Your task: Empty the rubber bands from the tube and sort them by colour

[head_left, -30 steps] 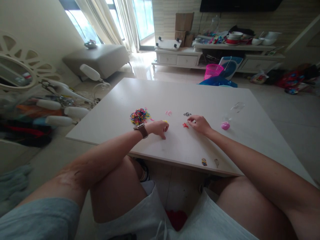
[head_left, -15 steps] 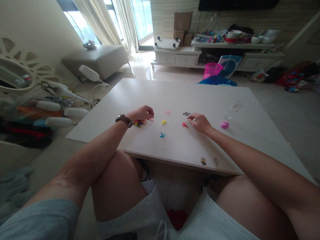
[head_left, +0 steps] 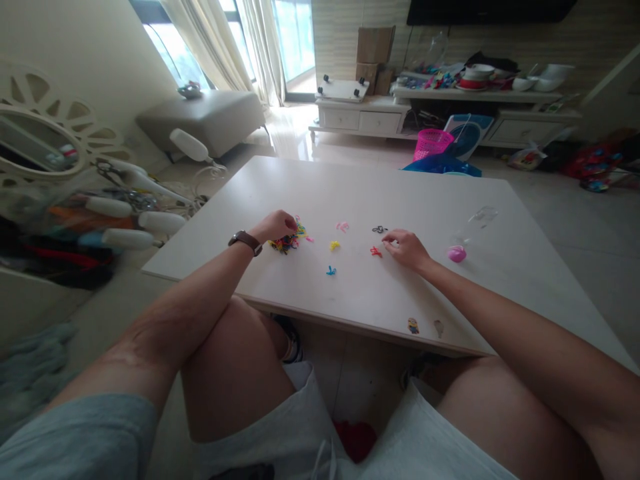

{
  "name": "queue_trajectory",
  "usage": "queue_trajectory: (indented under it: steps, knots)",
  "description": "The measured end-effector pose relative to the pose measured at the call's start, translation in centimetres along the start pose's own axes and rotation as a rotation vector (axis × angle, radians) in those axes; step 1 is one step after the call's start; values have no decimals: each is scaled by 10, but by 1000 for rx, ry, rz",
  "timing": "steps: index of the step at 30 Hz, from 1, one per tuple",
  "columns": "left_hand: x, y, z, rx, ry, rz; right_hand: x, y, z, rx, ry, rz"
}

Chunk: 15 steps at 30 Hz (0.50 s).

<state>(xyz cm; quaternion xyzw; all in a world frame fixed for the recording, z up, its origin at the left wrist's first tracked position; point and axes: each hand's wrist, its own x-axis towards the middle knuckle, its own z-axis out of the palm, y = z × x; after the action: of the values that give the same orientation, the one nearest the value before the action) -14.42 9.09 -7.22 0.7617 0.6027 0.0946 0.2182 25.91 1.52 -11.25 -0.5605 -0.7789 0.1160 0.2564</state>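
On the white table (head_left: 300, 180), a mixed pile of small coloured rubber bands (head_left: 285, 245) lies at the left. My left hand (head_left: 276, 227), a watch on its wrist, is over the far side of that pile with fingers pinched together; anything between them is hidden. Small separate groups lie to the right: pink bands (head_left: 343, 227), yellow bands (head_left: 335, 246), blue bands (head_left: 331, 271), red bands (head_left: 375, 251) and black bands (head_left: 379, 229). Beside the red and black groups rests my right hand (head_left: 406, 249), its fingers curled and thumb close to the fingertips; what they hold cannot be made out.
A pink ball-like object (head_left: 457, 253) and a clear plastic piece (head_left: 483, 216) are on the table's right. Two stickers, one a yellow cartoon figure (head_left: 413, 325), sit at the near edge. Past the far edge stands a pink basket (head_left: 433, 143); a white lamp (head_left: 190, 145) is at the left.
My left hand has moved back from the right side of the pile to over it, uncovering more of the bands. My right hand stays beside the red group. The view has shifted slightly.
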Motion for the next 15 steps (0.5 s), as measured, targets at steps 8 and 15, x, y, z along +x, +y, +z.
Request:
queue_trajectory:
  steps: [8,15]
  knots:
    - [7,-5,5,123,-9,-3,1,4,2,-3,3,-3]
    - [12,-9,7,228,-69,-25,0,0,-1,-6,-7,13]
